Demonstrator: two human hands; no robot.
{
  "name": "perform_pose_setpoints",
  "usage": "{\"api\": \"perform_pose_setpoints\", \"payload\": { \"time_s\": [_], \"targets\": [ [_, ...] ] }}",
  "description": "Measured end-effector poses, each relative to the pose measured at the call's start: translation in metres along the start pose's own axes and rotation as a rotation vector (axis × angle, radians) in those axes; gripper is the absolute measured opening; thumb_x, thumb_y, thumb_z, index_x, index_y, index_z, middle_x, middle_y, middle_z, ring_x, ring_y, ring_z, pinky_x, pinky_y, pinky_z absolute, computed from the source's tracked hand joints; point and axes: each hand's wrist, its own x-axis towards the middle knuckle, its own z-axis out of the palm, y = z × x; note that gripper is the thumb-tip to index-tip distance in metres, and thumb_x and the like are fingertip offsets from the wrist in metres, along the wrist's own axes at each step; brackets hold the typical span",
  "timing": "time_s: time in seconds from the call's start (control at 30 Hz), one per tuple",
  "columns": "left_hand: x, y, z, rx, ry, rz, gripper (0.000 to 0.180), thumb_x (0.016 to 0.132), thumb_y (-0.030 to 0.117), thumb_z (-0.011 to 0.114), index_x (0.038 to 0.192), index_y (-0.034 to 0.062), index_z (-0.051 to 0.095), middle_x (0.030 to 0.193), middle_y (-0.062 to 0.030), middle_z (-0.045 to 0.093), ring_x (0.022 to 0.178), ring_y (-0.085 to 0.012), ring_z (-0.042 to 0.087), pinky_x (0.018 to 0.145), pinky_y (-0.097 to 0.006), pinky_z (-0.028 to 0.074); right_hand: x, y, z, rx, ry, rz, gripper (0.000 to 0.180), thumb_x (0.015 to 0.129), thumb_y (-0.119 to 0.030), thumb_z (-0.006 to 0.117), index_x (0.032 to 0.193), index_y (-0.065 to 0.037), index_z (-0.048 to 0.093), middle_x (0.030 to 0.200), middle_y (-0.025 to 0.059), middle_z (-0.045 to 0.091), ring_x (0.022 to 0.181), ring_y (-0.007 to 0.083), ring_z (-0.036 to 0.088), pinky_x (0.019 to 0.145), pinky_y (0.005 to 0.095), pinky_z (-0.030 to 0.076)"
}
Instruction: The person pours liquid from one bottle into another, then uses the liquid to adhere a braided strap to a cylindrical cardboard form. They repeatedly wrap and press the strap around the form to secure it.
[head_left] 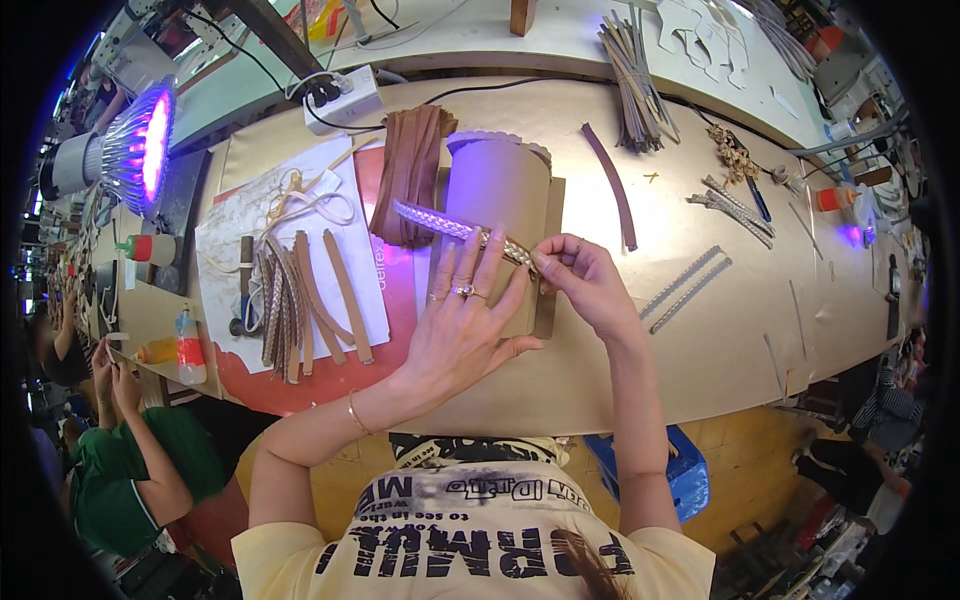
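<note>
Cluttered tan workbench (700, 350): braided strap (460, 230) slants up-left to down-right; left hand (460, 320) spread flat on it, right hand (585, 275) pinching its lower-right end.

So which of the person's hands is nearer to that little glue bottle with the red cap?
Left. The left hand lies flat on the brown piece, on the side of the glue bottle. The right hand, pinching the braided strip, is farther off.
</note>
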Motion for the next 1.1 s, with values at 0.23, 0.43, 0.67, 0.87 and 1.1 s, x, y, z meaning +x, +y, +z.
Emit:
{"api": "perform_pose_setpoints", "payload": {
  "time_s": [0.23,0.43,0.67,0.87,1.1],
  "targets": [
    [0.003,0.000,-0.001,0.047,-0.019,0.009,0.078,0.078,0.059,0.071,0.132,0.0038,0.055,0.151,-0.0313,0.031,0.142,-0.0487,0.026,0.116,-0.059,0.024,0.000,0.004,0.005,0.070,0.035,-0.041,0.018,0.096,-0.017,0.066,0.099,0.000,0.061,0.085,-0.0001,0.063,0.073,0.0048,0.058,0.067,0.0203,0.049],
    [0.004,0.005,0.002,0.041,-0.011,-0.033,0.080,0.077,0.057,0.073,0.133,0.0032,0.055,0.154,-0.0313,0.025,0.144,-0.0491,0.022,0.116,-0.059,0.022,-0.002,-0.006,0.008,-0.223,0.069,-0.021,0.023,0.096,-0.023,0.068,0.095,0.000,0.062,0.080,-0.0018,0.061,0.068,0.0032,0.054,0.061,0.0206,0.045],
    [0.003,0.005,0.009,-0.030,0.027,-0.073,0.077,0.080,0.060,0.069,0.131,0.0049,0.057,0.153,-0.0344,0.024,0.145,-0.0493,0.021,0.118,-0.057,0.019,-0.005,-0.042,0.003,-0.463,0.101,-0.119,0.029,0.093,-0.030,0.071,0.084,-0.002,0.066,0.072,-0.0041,0.059,0.066,0.0036,0.048,0.058,0.0231,0.040],
    [0.003,0.007,0.005,-0.168,0.072,-0.130,0.074,0.078,0.056,0.075,0.130,0.0047,0.060,0.151,-0.0417,0.017,0.139,-0.0586,0.023,0.114,-0.058,0.024,0.015,-0.086,0.022,-0.446,0.038,-0.127,0.028,0.092,-0.024,0.072,0.078,-0.002,0.063,0.070,0.0002,0.061,0.061,0.0049,0.052,0.057,0.0223,0.044],
    [0.000,-0.001,-0.001,-0.389,0.156,-0.071,0.066,0.077,0.051,0.079,0.124,0.0066,0.063,0.156,-0.0349,0.017,0.142,-0.0519,0.024,0.115,-0.055,0.025,0.012,-0.096,0.028,-0.314,0.033,-0.101,0.023,0.091,-0.016,0.070,0.085,0.001,0.056,0.074,0.0031,0.063,0.065,0.0089,0.064,0.058,0.0229,0.051]
  ]
}}
